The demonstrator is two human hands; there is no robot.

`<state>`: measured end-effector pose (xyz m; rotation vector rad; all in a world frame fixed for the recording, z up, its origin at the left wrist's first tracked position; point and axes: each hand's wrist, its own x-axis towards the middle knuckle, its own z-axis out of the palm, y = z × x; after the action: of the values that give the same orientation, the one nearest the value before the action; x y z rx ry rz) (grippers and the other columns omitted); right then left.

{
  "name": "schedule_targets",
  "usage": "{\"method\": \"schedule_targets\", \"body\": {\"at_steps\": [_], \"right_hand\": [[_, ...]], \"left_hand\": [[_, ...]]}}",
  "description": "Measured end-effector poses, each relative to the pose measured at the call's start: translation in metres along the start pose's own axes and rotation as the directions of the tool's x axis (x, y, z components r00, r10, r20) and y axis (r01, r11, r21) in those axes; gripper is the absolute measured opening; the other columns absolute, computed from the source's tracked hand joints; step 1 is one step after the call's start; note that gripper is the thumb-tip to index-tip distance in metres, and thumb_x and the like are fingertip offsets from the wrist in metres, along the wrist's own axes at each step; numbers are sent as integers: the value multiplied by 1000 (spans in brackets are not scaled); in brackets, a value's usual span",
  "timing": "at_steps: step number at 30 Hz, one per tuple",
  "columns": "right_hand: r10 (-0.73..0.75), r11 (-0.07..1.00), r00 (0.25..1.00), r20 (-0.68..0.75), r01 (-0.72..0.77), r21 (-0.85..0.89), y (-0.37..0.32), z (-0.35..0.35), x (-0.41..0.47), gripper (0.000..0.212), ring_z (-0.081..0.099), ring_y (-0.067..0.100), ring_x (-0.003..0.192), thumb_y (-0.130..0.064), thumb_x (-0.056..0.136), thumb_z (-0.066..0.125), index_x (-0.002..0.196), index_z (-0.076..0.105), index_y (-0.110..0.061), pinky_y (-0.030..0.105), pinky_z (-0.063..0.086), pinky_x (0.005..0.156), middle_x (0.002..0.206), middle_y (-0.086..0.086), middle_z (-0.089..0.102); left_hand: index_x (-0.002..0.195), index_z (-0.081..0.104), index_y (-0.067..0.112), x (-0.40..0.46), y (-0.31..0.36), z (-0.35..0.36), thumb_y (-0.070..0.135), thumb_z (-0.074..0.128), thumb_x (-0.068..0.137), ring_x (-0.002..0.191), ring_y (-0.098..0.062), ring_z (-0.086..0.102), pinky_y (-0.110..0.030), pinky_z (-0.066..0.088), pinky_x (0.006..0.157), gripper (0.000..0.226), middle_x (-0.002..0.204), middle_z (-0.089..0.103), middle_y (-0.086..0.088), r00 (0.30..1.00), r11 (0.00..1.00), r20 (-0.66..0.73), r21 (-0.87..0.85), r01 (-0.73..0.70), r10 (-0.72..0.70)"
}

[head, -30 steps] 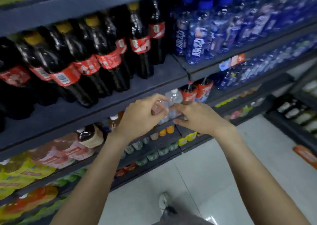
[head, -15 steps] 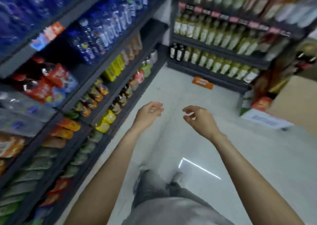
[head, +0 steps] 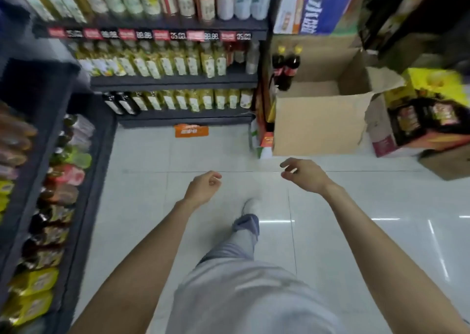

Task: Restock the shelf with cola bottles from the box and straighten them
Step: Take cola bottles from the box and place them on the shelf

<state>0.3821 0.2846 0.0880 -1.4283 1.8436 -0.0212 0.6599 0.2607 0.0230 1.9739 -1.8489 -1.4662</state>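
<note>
1. Neither hand holds anything. The left hand hangs over the pale tiled floor with its fingers loosely curled and empty; the right hand is ahead of it and to the right, fingers spread and slightly bent, just short of the box.
2. Both bare forearms run up from the bottom edge, which cuts them off above the elbow. Between them a grey trouser leg and a blurred white shoe step forward.
3. The open brown cardboard box stands on the floor just past the right hand. Its near wall hides most of the inside.
4. Two dark cola bottles with yellow caps and red labels stand upright in its far left corner, touching each other; their bases are hidden.
5. A dark shelf unit of yellow-labelled bottles faces the person. Another shelf of packaged goods runs down the left, too smeared to read. A small orange sign lies on the floor.
</note>
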Motion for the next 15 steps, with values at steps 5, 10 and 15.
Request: {"method": "schedule_targets", "body": {"at_steps": [5,10,15], "right_hand": [[99,988,980,-172,-76,132,49,-85,69,24,62,20,95,-20,91,56,113,63,-17,28,45,78,107,3,68],[70,993,980,-187,-50,110,85,-155,150,22,63,21,92,-18,90,57,111,65,-15,25,43,74,104,3,69],[-17,995,987,-159,33,93,120,-212,264,23,66,26,92,-15,88,58,110,66,-16,32,51,83,104,6,70]], "left_hand": [[110,65,20,90,80,12,23,57,91,105,-22,61,-28,46,85,20,112,67,-2,991,991,-12,-41,131,-132],[109,63,26,150,145,17,27,54,93,92,-14,59,-25,46,77,19,111,67,4,991,992,-45,6,127,-126],[117,61,19,223,210,19,24,54,95,97,-16,62,-27,48,82,23,111,67,2,996,997,-75,54,60,-56]]}}
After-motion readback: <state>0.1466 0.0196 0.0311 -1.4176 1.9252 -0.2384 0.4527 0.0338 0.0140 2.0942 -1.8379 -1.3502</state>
